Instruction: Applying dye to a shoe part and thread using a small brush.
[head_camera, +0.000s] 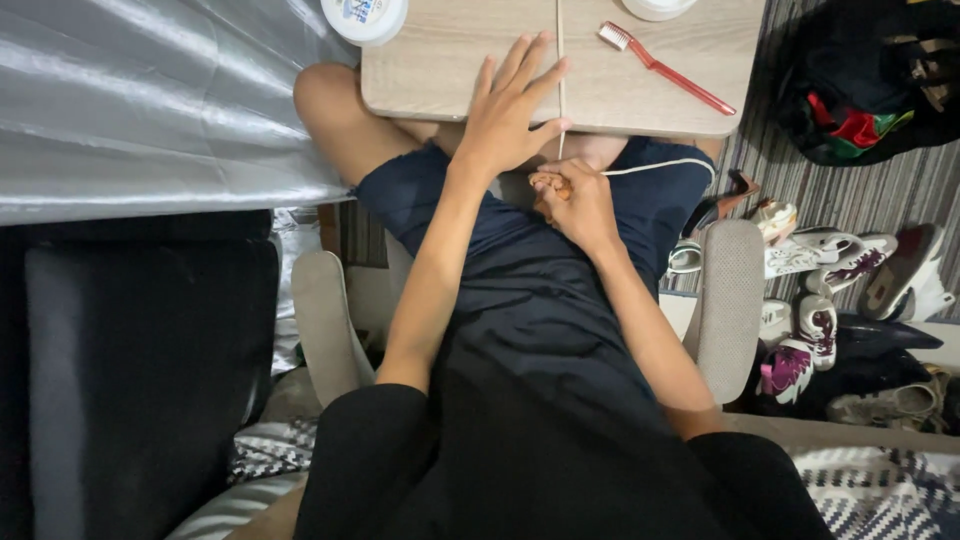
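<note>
Over the lap table, the left hand lies flat with fingers spread, holding nothing, while the right hand is clenched around a small orange object beside a thin rod.

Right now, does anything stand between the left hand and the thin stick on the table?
Nothing visible does. The left hand lies flat on the table, its thumb against the thin stick. The right hand grips a small brown thing below.
</note>
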